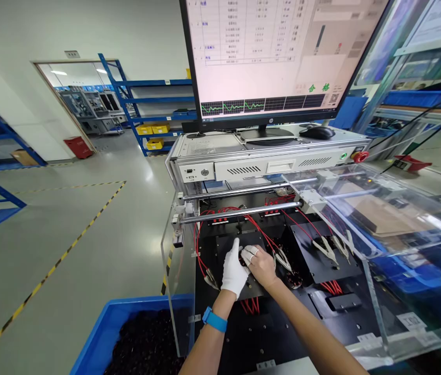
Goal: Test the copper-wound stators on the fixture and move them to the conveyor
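My left hand (235,272), in a white glove with a blue wristband, is closed against a small dark part (242,259) on the left black plate (254,289). Its thumb points up and its other fingers are mostly hidden. White finger covers show on my right hand (262,266), whose bent fingers close on the same part from the right. The hands hide most of the part, so its exact kind is unclear. Beside my right hand lie metal clips (283,259) on red wires, and another clip (211,279) lies left of my left hand. A dark round wound part (293,280) sits to the right.
More clips (325,251) rest on the right black plate (314,265). Metal rails (239,212) cross behind my hands; clear panels (179,291) flank the fixture. A blue bin (99,333) of dark parts stands lower left. The monitor (259,62) rises behind, near a red button (360,156).
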Tool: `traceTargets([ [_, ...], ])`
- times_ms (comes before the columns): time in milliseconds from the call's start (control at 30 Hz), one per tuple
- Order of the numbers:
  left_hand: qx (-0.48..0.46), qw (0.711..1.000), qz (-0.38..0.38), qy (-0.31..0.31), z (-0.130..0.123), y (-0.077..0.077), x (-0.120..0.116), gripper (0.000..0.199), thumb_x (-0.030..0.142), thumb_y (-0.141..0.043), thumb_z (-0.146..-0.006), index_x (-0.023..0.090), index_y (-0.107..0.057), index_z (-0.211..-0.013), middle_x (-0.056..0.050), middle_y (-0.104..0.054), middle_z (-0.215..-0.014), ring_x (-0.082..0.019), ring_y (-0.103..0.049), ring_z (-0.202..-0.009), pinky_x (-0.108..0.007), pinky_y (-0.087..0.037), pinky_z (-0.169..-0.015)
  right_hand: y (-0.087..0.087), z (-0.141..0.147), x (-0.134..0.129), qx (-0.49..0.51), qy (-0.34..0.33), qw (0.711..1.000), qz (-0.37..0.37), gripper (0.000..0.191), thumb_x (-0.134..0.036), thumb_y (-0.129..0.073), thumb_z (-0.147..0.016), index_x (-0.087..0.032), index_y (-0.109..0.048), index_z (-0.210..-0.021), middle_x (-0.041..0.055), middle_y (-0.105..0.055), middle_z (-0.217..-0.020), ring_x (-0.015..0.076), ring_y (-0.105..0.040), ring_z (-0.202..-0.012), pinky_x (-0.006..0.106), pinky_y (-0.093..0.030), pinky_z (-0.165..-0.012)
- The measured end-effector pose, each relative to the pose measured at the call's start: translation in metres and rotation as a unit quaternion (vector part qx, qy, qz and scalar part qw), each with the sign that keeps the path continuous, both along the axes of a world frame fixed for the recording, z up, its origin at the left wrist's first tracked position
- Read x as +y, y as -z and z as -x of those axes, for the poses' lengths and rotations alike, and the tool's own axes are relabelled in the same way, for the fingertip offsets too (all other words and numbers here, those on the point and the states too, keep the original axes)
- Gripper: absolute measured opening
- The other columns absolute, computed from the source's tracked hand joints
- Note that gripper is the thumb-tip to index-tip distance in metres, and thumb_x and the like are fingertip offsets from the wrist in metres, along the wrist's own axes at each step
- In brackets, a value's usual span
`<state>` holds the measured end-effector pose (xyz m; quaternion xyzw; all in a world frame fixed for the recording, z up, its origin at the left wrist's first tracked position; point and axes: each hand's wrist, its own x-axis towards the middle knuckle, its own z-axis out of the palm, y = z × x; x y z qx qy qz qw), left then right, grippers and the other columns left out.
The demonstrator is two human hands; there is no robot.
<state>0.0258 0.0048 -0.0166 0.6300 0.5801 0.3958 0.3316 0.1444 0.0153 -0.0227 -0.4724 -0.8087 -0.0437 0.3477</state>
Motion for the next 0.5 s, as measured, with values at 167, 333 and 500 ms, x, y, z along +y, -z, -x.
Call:
traceTargets([
  [167, -0.007, 1.0, -0.015, -0.011, 0.0, 0.003, -0.002, 0.077, 0.007, -0.057, -0.062, 0.017, -0.031, -0.134, -0.011, -0.057, -0.114, -0.022, -0.052, -0.108, -0.036, -0.039, -0.097, -0.001, -0.002, -0.017, -0.089, 0.036, 0.995, 0.004, 0.037, -0.012, -0.045, -0.084, -0.025, -0.057, -0.116, 0.0058, -0.059, -0.112, 0.02, -0.049, -0.104, 0.031, -0.044, -0.084],
  [333, -0.007, 1.0, -0.014, -0.021, -0.001, 0.003, -0.002, 0.078, 0.007, -0.058, -0.061, 0.018, -0.033, -0.133, -0.01, -0.057, -0.116, -0.022, -0.051, -0.11, -0.037, -0.039, -0.098, -0.005, 0.0, -0.033, -0.147, 0.066, 0.987, 0.021, 0.042, -0.012, -0.048, -0.081, -0.022, -0.053, -0.122, 0.0098, -0.052, -0.123, 0.0249, -0.041, -0.114, 0.039, -0.035, -0.095],
  [500, 0.047, 0.996, -0.074, -0.003, 0.007, 0.002, -0.008, 0.074, 0.009, -0.063, -0.063, 0.022, -0.036, -0.131, -0.009, -0.052, -0.124, -0.024, -0.046, -0.116, -0.042, -0.038, -0.099, -0.011, -0.009, -0.026, -0.071, 0.073, 0.992, 0.07, 0.054, -0.003, -0.043, -0.075, -0.024, -0.051, -0.123, 0.0069, -0.049, -0.126, 0.0224, -0.04, -0.117, 0.037, -0.034, -0.097],
])
